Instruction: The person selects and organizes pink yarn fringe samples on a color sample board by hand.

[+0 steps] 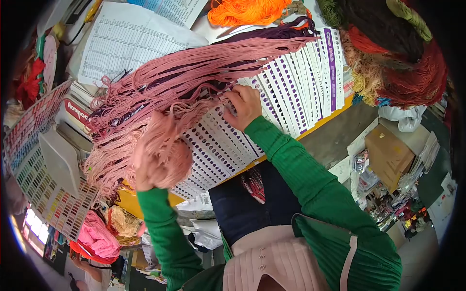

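We have a work surface spread across the middle of the frame, its yellow edge [320, 129] running from lower left to upper right. Over it we see the long pink thread [194, 65], fanned from the left of centre towards the top right, with dark purple thread [262, 33] beneath and behind it. Left of centre, our left hand [141, 165], blurred by motion, grips a bunched mass of the paler strands. Our right hand [246, 104] is near the middle, fingers bent, at the edge of the thread and over the white punched cards [218, 140]; we cannot tell whether it pinches anything. These overlapping cards carry rows of dark dots and reach to a purple-striped strip [331, 68] at upper right. In the upper left we have printed sheets [131, 43], and at top centre orange thread [247, 10]. Red and dark hanks [412, 77] crowd the upper right, above a white plastic bag [405, 118]. At the left edge we see a wire basket [36, 114] and a colour chart [46, 186], with bright pink thread [99, 235] below. Another person [94, 271] is partly visible at lower left. At right, brown cardboard [388, 155] lies in a box above packed goods.
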The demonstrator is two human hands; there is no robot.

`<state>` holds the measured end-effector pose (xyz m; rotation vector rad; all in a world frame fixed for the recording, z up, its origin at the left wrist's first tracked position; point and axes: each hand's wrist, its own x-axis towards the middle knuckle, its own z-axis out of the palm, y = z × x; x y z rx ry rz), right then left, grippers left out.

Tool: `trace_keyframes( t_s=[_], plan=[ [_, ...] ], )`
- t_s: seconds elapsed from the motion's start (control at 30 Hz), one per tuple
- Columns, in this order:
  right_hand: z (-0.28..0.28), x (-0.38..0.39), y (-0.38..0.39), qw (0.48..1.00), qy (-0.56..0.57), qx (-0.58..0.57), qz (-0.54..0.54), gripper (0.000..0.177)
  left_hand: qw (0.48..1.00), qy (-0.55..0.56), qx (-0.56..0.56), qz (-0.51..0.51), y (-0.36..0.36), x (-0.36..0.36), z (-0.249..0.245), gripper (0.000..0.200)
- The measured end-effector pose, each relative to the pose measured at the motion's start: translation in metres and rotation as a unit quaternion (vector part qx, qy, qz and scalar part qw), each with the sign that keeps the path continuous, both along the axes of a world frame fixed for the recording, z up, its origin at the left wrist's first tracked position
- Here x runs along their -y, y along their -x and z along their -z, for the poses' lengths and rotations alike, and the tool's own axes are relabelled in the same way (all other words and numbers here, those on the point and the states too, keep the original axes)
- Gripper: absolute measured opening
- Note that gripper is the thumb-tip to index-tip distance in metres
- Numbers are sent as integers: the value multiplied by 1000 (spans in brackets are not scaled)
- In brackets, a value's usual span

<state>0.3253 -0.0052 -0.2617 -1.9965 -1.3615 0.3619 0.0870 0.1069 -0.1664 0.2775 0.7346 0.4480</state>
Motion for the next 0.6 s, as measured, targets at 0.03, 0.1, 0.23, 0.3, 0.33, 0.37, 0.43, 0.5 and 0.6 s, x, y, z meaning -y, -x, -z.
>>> trace_keyframes(
  t_s=[0.03,0.1,0.23,0.3,0.33,0.37,0.43,0.5,0.6],
  plan=[
    [0,0,1,1000,3,3,2,36,998,-25,57,24,13,-10,-12,36],
    [1,-1,1,1000,5,8,4,36,995,45,92,19,55,-14,-1,18],
    [3,-1,5,999,17,23,19,38,992,-15,-86,-90,57,-18,-35,18],
    [4,0,5,999,22,28,19,39,982,-111,-77,-129,50,-27,-35,17],
    [4,0,5,999,22,33,20,39,977,-133,-42,-163,60,-36,-31,17],
    [4,-1,6,999,22,36,21,39,968,-155,-8,-196,74,-47,-29,18],
    [3,-1,5,999,25,40,14,38,962,-136,-79,-225,119,-63,-30,21],
    [2,0,5,999,36,39,10,38,838,-299,-403,-212,128,-66,-50,22],
    [2,0,4,999,29,31,6,39,942,-145,-290,-82,103,-30,-127,32]
  ],
)
